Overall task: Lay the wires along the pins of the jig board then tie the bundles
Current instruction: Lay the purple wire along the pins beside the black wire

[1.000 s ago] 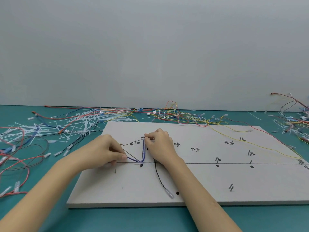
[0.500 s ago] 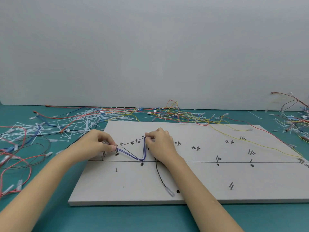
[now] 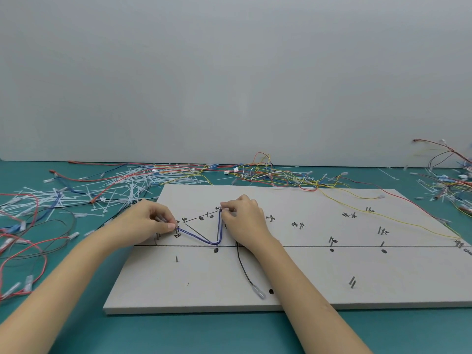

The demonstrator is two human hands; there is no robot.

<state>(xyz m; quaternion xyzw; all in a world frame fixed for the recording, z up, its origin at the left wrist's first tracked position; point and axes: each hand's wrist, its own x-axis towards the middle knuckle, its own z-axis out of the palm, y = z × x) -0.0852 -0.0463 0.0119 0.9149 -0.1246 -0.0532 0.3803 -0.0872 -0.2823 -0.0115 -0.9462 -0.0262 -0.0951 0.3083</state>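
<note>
left hand (image 3: 150, 221) moved up-left, stretching blue wire (image 3: 196, 237); board writing illegible.

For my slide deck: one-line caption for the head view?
Both hands, left and right, pinch a purple wire into a V around jig board pins.

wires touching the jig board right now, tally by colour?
Blue wire, pinched by left hand and right hand: 1
Black wire: 1
Yellow wire: 1
Red wire over the far right corner: 1
Total: 4, counting strands I can separate on the jig board. The blue one may be doubled.
</note>
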